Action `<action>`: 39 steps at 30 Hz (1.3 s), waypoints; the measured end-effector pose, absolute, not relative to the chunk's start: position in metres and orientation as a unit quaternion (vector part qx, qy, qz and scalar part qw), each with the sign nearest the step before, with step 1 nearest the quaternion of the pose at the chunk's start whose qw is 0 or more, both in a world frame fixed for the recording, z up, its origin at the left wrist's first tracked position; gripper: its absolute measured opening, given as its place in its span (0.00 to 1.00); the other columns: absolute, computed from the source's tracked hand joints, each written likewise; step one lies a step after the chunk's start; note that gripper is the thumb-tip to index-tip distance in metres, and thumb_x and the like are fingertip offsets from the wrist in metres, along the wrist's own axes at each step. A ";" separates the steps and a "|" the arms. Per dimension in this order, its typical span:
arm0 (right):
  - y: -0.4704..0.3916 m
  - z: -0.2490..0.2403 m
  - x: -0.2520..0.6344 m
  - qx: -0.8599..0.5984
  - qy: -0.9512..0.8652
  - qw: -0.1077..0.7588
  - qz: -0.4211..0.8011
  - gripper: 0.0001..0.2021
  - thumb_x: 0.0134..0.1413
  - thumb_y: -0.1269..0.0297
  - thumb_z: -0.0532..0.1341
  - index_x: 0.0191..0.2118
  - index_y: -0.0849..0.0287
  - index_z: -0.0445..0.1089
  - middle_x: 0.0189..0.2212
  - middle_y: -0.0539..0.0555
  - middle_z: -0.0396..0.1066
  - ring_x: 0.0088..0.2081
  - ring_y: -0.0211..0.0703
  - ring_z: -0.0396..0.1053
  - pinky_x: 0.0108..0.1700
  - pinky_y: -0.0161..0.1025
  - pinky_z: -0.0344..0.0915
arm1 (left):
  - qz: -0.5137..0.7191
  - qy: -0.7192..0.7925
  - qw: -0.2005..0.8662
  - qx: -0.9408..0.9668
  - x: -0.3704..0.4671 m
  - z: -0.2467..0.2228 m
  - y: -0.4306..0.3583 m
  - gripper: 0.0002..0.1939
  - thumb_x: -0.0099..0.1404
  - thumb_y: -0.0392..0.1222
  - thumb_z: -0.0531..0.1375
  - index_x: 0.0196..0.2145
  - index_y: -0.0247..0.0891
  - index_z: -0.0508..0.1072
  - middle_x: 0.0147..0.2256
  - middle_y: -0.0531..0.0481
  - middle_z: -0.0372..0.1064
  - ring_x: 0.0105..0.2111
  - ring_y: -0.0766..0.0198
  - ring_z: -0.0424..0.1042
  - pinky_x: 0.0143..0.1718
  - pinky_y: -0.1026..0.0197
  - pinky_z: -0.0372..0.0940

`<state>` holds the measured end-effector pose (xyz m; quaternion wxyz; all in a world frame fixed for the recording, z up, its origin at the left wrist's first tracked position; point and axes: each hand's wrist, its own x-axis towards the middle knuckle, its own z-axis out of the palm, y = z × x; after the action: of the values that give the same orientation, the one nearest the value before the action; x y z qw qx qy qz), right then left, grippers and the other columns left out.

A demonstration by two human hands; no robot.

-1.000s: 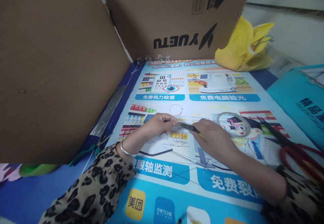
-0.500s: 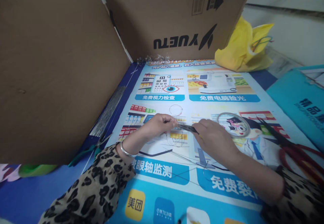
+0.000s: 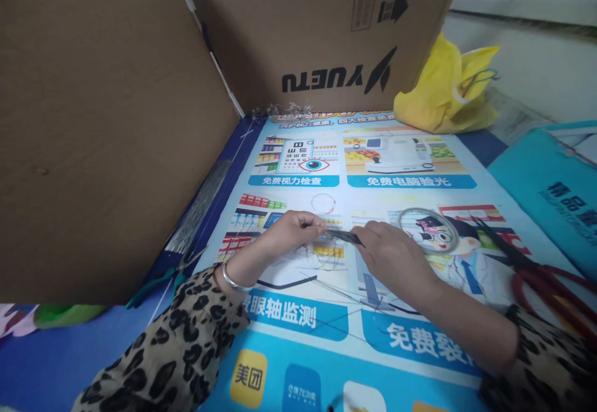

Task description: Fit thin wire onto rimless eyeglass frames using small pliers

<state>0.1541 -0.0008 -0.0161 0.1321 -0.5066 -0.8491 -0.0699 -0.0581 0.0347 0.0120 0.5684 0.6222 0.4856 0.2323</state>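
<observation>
In the head view my right hand (image 3: 392, 250) is closed around a pair of pliers (image 3: 342, 235), their dark narrow jaws pointing left. The tips meet the fingers of my left hand (image 3: 293, 235), which are pinched together. Thin wire (image 3: 326, 260) hangs in fine loops just below that pinch; the held part is mostly hidden by my fingertips. Several loose straight wires (image 3: 345, 292) lie on the printed sheet under my hands. A small thin ring (image 3: 323, 194) rests beyond my left hand. To the right of it, a coil of wire (image 3: 456, 238) lies flat.
Red-handled scissors (image 3: 532, 275) lie at right, near a teal box (image 3: 555, 169). A yellow bag (image 3: 433, 104) stands at the back beside cardboard panels (image 3: 326, 33). At left are a bundle of cut wires (image 3: 198, 210) and a teal-handled tool (image 3: 176, 273).
Both hands stay nearly in place, pliers against the left fingertips. The pliers look turned slightly, with less of their handle showing. The whole view has shifted a little.
</observation>
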 end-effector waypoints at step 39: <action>-0.002 -0.012 0.154 -0.437 -0.881 0.153 -0.095 0.07 0.53 0.70 0.55 0.31 0.59 0.71 0.27 0.53 0.66 0.32 0.42 0.61 0.35 0.38 0.51 | 0.182 0.332 0.665 0.643 -0.076 0.003 0.044 0.12 0.56 0.45 0.60 0.33 0.32 0.71 0.21 0.55 0.60 0.20 0.74 0.58 0.22 0.68 0.53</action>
<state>0.1540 -0.0017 -0.0120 0.1527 -0.4366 -0.8815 -0.0953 -0.0755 0.0436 0.0026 0.6652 0.6434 0.3321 0.1822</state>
